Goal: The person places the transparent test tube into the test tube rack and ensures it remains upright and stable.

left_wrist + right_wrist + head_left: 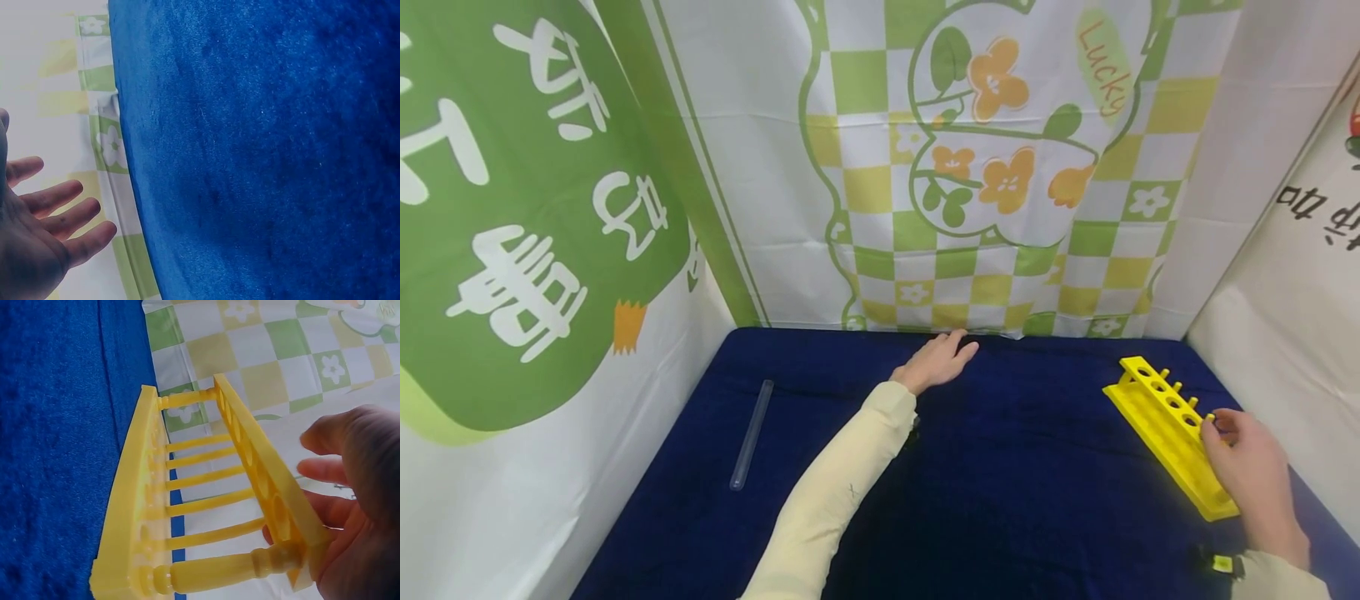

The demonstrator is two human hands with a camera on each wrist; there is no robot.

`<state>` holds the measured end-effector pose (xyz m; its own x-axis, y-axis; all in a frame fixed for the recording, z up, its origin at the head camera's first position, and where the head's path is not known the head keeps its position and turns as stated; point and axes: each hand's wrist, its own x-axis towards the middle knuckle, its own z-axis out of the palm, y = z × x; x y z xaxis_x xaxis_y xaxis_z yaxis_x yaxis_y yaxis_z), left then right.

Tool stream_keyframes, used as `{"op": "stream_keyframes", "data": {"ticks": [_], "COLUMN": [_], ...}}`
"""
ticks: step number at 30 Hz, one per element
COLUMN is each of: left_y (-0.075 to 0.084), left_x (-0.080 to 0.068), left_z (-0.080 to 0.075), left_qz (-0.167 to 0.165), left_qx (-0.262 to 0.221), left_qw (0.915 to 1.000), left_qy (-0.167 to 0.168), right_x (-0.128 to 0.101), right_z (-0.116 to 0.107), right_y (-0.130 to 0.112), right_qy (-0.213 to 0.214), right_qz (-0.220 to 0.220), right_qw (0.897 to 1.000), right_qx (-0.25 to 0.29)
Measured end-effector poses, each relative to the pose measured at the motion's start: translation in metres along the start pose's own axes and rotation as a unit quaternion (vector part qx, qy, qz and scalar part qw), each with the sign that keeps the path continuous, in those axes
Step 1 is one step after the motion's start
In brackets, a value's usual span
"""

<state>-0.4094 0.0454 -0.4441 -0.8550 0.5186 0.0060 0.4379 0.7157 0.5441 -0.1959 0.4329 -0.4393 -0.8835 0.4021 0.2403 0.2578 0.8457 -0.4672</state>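
A yellow test-tube rack (pixel 1165 417) with a row of round holes stands on the dark blue cloth (pixel 1015 467) at the right. My right hand (pixel 1247 467) holds the near end of the rack; in the right wrist view the fingers (pixel 325 469) lie along the far side of the rack's (pixel 206 506) top plate. My left hand (pixel 936 360) lies flat on the cloth near its back edge, fingers straight and holding nothing; the left wrist view shows the same hand (pixel 37 231) with spread fingers. A clear empty tube (pixel 752 433) lies on the cloth at the left, well away from both hands.
Printed green-and-white backdrops (pixel 970 167) wall in the cloth at the back and both sides. A small black and yellow wrist device (pixel 1217 562) shows at the right sleeve. Bare blue cloth lies between the tube and the rack.
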Motion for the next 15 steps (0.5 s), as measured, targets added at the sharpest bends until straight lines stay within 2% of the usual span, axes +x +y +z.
{"op": "stream_keyframes", "data": {"ticks": [10, 15], "left_y": [0.004, 0.006], "left_x": [0.001, 0.002], "left_z": [0.003, 0.004], "left_qz": [0.0, 0.001], "left_qx": [-0.022, -0.036], "left_qw": [0.9998, 0.9993], "left_qy": [-0.003, -0.015], "right_x": [0.009, 0.013], "right_z": [-0.007, -0.008], "right_y": [-0.007, -0.007], "right_qy": [-0.081, -0.125], "right_qz": [-0.002, 0.004], "right_qw": [0.995, 0.989], "right_qx": [-0.061, -0.085]}}
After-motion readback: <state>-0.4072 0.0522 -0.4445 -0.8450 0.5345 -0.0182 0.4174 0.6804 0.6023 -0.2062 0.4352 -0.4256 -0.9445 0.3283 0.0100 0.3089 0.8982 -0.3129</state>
